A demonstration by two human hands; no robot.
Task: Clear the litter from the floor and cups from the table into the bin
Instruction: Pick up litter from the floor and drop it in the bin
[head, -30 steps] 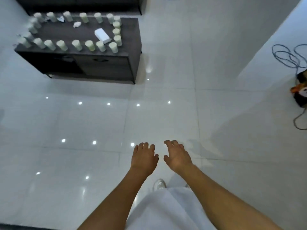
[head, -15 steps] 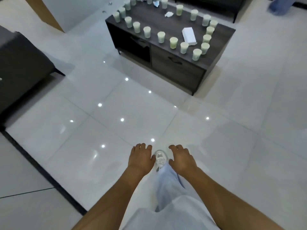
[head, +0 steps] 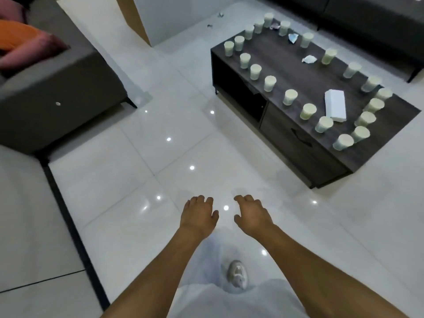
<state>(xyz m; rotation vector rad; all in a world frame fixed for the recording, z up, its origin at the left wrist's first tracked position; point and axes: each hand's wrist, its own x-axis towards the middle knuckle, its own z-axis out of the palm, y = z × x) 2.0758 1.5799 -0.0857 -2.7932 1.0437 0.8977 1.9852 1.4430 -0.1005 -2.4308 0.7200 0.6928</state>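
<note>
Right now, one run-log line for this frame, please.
left hand open, empty | right hand open, empty | cups on table | litter on floor | bin unseen

Dim, cool light, pinpoint ceiling-lamp glare on the glossy floor (head: 160, 157), soft blur and bending toward frame edges.

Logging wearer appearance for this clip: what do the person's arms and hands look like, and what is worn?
Both forearms are bare, with no sleeves in view. The left hand and right hand show no gloves, rings, watch or bands. Below them are light, whitish trousers and a pale sneaker.
</note>
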